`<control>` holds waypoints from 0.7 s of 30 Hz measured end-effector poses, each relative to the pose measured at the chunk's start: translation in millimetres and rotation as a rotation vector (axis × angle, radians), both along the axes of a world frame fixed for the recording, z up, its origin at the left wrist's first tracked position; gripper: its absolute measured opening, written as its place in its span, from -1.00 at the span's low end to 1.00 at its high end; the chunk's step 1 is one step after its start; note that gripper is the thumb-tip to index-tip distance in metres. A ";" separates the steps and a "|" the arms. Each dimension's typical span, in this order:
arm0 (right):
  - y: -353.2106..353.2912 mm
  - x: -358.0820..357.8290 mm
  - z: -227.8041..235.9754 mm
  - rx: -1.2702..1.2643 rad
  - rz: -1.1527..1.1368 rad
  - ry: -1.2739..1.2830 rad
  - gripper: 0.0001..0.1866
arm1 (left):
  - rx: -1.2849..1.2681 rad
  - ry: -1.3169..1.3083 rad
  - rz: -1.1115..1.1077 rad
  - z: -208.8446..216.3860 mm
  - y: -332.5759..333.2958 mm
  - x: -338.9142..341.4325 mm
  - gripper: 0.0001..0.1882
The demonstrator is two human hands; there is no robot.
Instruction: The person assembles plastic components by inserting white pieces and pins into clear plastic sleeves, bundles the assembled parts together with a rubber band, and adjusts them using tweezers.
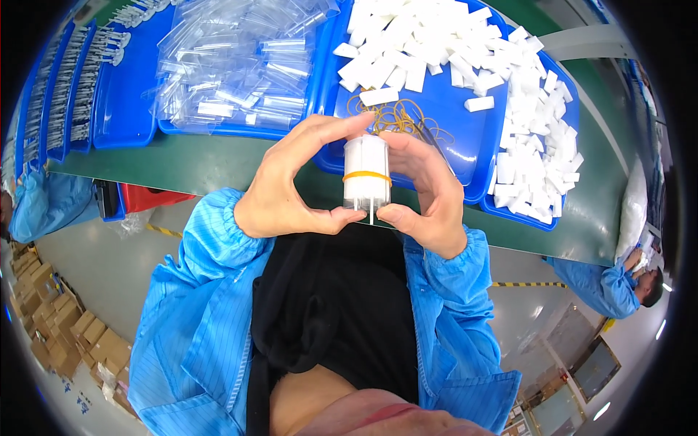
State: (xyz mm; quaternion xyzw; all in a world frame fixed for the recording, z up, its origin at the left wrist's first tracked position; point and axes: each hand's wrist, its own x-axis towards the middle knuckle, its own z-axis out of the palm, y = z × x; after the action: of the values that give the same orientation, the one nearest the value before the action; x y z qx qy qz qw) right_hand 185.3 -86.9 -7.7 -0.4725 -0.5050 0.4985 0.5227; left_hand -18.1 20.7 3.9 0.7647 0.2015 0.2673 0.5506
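Note:
Both hands hold one upright bundle of clear bagged white pieces (366, 174) with a yellow rubber band around its middle. My left hand (294, 182) wraps the bundle's left side, thumb under it and fingers over its top. My right hand (429, 192) closes on the right side, thumb at the lower end. Behind the bundle, loose yellow rubber bands (396, 116) lie in a blue tray (465, 149) heaped with small white rectangular pieces (451, 43).
A blue tray (131, 123) at the left holds clear plastic bags (240, 62). More blue trays with rows of small parts (65, 87) stand at far left. The green tabletop (211, 163) runs under them. Cardboard boxes (51, 320) sit on the floor; another person (618, 287) works at the right.

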 end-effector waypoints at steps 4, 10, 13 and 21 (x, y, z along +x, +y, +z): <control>6.3 5.8 2.1 -0.050 0.012 0.049 -0.17 | 0.178 0.064 -0.028 7.9 5.8 1.4 -0.06; 8.9 17.8 5.5 0.068 0.089 -0.243 -0.19 | 0.190 0.097 -0.053 14.7 0.4 3.0 -0.01; 9.3 16.0 8.0 0.135 0.094 -0.380 -0.22 | 0.225 0.091 -0.062 9.1 -1.0 0.1 0.01; 7.3 4.1 -3.7 0.024 0.008 0.011 -0.28 | 0.230 0.091 -0.060 14.2 4.5 2.0 -0.07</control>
State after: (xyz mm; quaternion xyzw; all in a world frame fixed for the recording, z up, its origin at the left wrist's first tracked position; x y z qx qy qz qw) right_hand 189.4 -79.6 -11.3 -0.4615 -0.5100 0.4969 0.5291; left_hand -16.2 25.2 18.1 0.8399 0.1711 0.2373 0.4572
